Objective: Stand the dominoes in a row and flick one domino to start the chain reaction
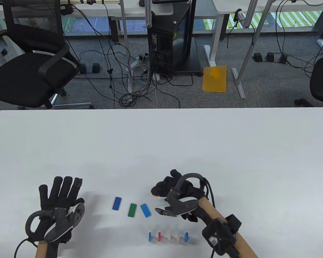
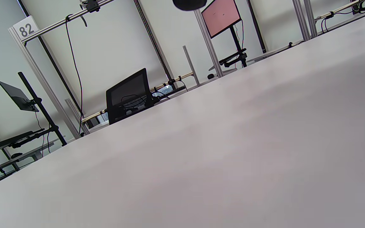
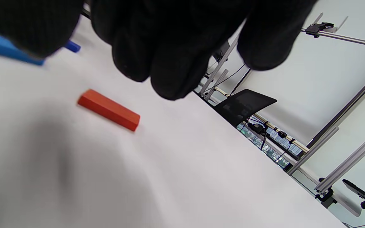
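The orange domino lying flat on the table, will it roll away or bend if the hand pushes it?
Probably neither. The orange domino is a flat block with sharp, straight edges, so it should slide rather than roll. It looks stiff and small, so likely light. Once stood on end like the row, it would probably tip easily.

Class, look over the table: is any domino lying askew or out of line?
Yes. Five dominoes stand in a row, but a dark blue, a green and a light blue domino lie flat at differing angles, and an orange domino lies flat under the right hand.
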The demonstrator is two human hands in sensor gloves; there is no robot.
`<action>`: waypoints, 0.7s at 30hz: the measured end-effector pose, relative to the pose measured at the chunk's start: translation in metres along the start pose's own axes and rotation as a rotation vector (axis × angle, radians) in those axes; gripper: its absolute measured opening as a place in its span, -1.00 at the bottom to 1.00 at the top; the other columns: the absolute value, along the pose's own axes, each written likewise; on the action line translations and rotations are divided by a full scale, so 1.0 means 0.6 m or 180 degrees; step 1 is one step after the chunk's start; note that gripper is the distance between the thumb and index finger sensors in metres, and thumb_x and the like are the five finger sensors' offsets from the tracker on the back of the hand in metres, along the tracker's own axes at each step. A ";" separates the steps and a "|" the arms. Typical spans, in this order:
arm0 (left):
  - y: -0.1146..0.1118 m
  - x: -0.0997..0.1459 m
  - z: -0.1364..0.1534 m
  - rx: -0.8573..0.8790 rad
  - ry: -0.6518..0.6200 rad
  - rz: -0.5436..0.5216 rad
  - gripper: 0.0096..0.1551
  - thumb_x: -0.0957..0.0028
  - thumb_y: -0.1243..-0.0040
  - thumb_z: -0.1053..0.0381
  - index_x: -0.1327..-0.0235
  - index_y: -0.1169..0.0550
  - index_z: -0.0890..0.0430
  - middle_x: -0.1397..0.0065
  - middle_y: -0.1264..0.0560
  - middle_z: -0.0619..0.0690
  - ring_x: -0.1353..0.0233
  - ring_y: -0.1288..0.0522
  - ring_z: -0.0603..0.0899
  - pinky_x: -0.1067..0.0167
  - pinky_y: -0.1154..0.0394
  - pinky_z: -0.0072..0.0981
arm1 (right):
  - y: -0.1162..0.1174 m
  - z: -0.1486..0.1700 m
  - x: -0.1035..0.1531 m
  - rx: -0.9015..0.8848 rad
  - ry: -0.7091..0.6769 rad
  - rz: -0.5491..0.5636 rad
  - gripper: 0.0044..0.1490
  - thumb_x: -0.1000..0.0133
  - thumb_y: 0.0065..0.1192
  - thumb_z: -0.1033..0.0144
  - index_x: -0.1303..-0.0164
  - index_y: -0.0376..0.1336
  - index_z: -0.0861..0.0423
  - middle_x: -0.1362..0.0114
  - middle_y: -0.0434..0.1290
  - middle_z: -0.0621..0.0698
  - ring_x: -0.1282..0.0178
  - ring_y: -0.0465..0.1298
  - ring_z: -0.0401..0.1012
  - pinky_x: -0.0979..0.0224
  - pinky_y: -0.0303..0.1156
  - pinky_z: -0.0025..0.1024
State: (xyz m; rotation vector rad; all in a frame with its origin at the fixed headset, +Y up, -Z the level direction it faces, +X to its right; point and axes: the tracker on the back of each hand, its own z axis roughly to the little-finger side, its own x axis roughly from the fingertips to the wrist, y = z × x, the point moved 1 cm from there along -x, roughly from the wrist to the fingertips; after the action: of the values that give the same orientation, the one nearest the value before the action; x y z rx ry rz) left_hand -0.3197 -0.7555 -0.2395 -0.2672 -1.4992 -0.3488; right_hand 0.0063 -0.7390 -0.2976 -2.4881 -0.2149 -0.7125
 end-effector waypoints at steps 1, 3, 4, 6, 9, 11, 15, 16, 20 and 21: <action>0.000 0.000 0.000 0.0005 0.0002 0.0003 -0.14 0.11 0.87 -0.34 -0.60 0.09 -0.29 -0.80 -0.11 -0.22 -0.81 0.01 0.11 -0.61 0.12 0.32 | 0.011 -0.002 -0.011 0.0007 -0.0016 -0.0002 -0.08 0.32 0.26 -0.12 -0.32 0.11 -0.20 -0.41 0.41 -0.30 -0.32 0.60 -0.28 -0.35 0.42 0.04; 0.002 0.000 0.000 0.0001 -0.0002 0.0011 -0.14 0.11 0.87 -0.34 -0.60 0.09 -0.28 -0.80 -0.11 -0.21 -0.81 0.01 0.12 -0.61 0.12 0.32 | 0.023 -0.003 -0.024 -0.0009 -0.0037 -0.0025 -0.05 0.32 0.27 -0.11 -0.34 0.08 -0.21 -0.44 0.39 -0.30 -0.37 0.57 -0.24 -0.36 0.40 0.05; 0.002 0.000 -0.001 -0.0005 -0.0010 0.0011 -0.14 0.11 0.87 -0.34 -0.60 0.09 -0.29 -0.80 -0.11 -0.21 -0.81 0.01 0.11 -0.61 0.12 0.32 | 0.027 -0.004 -0.028 -0.0014 -0.0053 -0.0048 -0.04 0.32 0.27 -0.11 -0.34 0.08 -0.21 -0.45 0.38 -0.31 -0.39 0.56 -0.21 -0.37 0.40 0.06; 0.002 -0.001 -0.004 -0.0011 -0.0036 0.0016 -0.13 0.11 0.87 -0.34 -0.60 0.09 -0.29 -0.80 -0.11 -0.22 -0.82 0.01 0.11 -0.61 0.13 0.32 | 0.035 -0.006 -0.042 -0.0002 -0.0092 -0.0106 -0.06 0.34 0.29 -0.11 -0.32 0.08 -0.25 -0.43 0.38 -0.35 -0.42 0.54 -0.20 -0.38 0.39 0.07; 0.001 -0.001 -0.006 0.0014 -0.0063 0.0030 -0.13 0.12 0.90 -0.32 -0.59 0.08 -0.30 -0.80 -0.12 -0.22 -0.82 0.01 0.11 -0.61 0.13 0.33 | 0.045 -0.016 -0.055 0.0055 -0.0208 -0.0231 -0.09 0.35 0.26 -0.08 -0.28 0.09 -0.28 -0.40 0.40 -0.40 -0.41 0.55 -0.22 -0.38 0.39 0.06; 0.000 -0.001 -0.005 0.0091 -0.0072 0.0037 -0.12 0.13 0.92 -0.31 -0.59 0.08 -0.31 -0.80 -0.12 -0.21 -0.82 0.01 0.11 -0.61 0.13 0.33 | 0.043 -0.019 -0.057 0.0146 -0.0246 -0.0207 -0.12 0.36 0.26 -0.08 -0.25 0.11 -0.29 -0.37 0.42 -0.42 -0.39 0.56 -0.25 -0.38 0.38 0.07; -0.002 -0.002 -0.004 0.0184 -0.0087 0.0058 -0.12 0.14 0.93 -0.31 -0.60 0.07 -0.31 -0.80 -0.12 -0.21 -0.82 0.01 0.12 -0.61 0.13 0.33 | 0.042 -0.029 -0.060 0.0332 -0.0294 -0.0184 -0.17 0.40 0.24 -0.07 -0.17 0.16 -0.31 -0.25 0.45 -0.48 -0.30 0.60 -0.36 -0.38 0.39 0.05; -0.002 -0.002 -0.005 0.0166 -0.0096 0.0060 -0.12 0.14 0.93 -0.31 -0.59 0.07 -0.32 -0.80 -0.12 -0.21 -0.82 0.01 0.12 -0.61 0.13 0.33 | 0.042 -0.032 -0.061 0.0431 -0.0311 -0.0191 -0.19 0.41 0.22 -0.08 -0.14 0.17 -0.32 -0.21 0.47 -0.50 -0.27 0.62 -0.39 -0.38 0.40 0.04; -0.001 -0.002 -0.008 0.0249 -0.0154 0.0061 -0.10 0.16 0.98 -0.29 -0.59 0.06 -0.34 -0.81 -0.13 -0.21 -0.82 0.01 0.12 -0.61 0.14 0.34 | 0.043 -0.039 -0.063 0.0473 -0.0410 -0.0240 -0.14 0.42 0.21 -0.12 -0.18 0.20 -0.23 -0.17 0.51 -0.44 -0.22 0.64 -0.38 -0.41 0.31 0.15; -0.001 -0.003 -0.007 0.0333 -0.0173 0.0054 -0.09 0.16 0.98 -0.29 -0.59 0.06 -0.34 -0.81 -0.13 -0.21 -0.82 0.01 0.13 -0.61 0.15 0.34 | 0.043 -0.041 -0.064 0.0487 -0.0445 -0.0243 -0.12 0.41 0.22 -0.12 -0.20 0.21 -0.19 -0.17 0.52 -0.42 -0.21 0.64 -0.36 -0.42 0.30 0.17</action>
State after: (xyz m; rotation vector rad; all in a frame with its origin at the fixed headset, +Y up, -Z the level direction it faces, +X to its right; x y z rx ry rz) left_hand -0.3159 -0.7574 -0.2417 -0.2077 -1.5626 -0.2503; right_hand -0.0299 -0.7741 -0.3117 -2.3946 -0.4026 -0.5315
